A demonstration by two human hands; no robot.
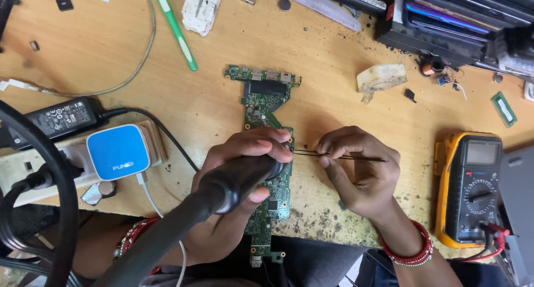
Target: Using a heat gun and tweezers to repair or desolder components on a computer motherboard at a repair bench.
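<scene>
A long green circuit board [261, 97] lies on the wooden bench, its near end hanging over the front edge. My left hand [236, 178] grips a thick black hot-air tool handle [222, 192], its tip pointed down at the board's middle. My right hand [359, 173] pinches thin black tweezers [311, 153], whose points reach left to the board's edge right beside the tool tip. The spot under the tool is hidden by my fingers.
A yellow multimeter [470, 189] with red and black leads sits at the right. At the left lie a power strip with a blue charger [118, 151] and a black adapter [61, 119]. A green toothbrush [175, 28], a pale sponge piece [381, 77] and stacked devices [456, 17] lie further back.
</scene>
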